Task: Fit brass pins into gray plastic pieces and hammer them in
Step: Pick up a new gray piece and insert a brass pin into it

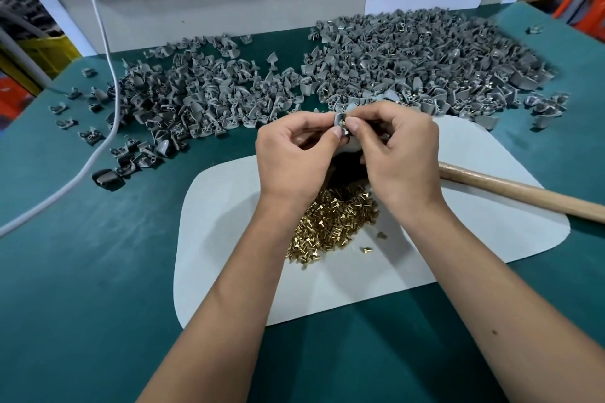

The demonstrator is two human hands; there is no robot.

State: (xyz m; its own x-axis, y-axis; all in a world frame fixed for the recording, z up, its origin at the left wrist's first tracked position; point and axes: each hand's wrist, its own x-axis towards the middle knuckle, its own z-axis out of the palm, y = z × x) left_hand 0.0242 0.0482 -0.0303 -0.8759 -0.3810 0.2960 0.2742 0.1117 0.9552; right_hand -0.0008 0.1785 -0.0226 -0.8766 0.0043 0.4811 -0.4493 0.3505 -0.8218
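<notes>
1. Both hands meet just beyond the far edge of the white mat (pixel 229 271), held up off the table (pixel 82 271). The left hand (pixel 294 154) pinches a gray plastic piece (pixel 339 119) between thumb and curled fingers; the right hand (pixel 399 154) has its thumb and forefinger closed on the same spot, where a glint of brass pin (pixel 344 123) shows against the plastic.

2. The relation that matters: pin and piece are already together at the fingertips, between the two thumbs. The pin is too small to read its long axis for sure — it looks to point into the piece, away from the right thumb. Whether it is fully seated I cannot tell.

3. The piece looks to stand roughly upright in the pinch, its open side turned toward the right hand; its long axis is mostly hidden by the fingers.

4. The heap of loose brass pins (pixel 330 222) lies on the mat, beneath the wrists and nearer the person than the held piece.

5. The wooden hammer handle (pixel 523 193) crosses the mat's right edge, its long axis running right and toward the person; its head is hidden behind the right hand. The right hand is the nearer one for it, I would judge.

6. Two heaps of gray pieces lie beyond the mat, the left heap (pixel 196 98) and the larger right heap (pixel 425 65). Hammering is not yet begun.
</notes>
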